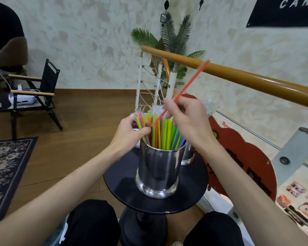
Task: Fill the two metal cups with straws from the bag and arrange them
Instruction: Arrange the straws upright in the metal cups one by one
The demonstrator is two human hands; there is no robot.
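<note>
Two cups on round black table (124,190): near cup (157,172) packed with upright straws (164,134), far cup (188,155) mostly hidden under right wrist. Left hand (130,134), fingers curled round outer straws at rim. Right hand (187,119), fingertips pinching tilted red straw (188,86), lower end among bunch. Clear bag (209,105) beyond right fingers.

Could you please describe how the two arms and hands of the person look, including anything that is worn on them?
Both forearms are bare up to the frame's edge; no sleeve shows. The left hand and right hand wear no gloves, and no rings, watch or bracelet are visible. No cables or markings appear on either arm.
</note>
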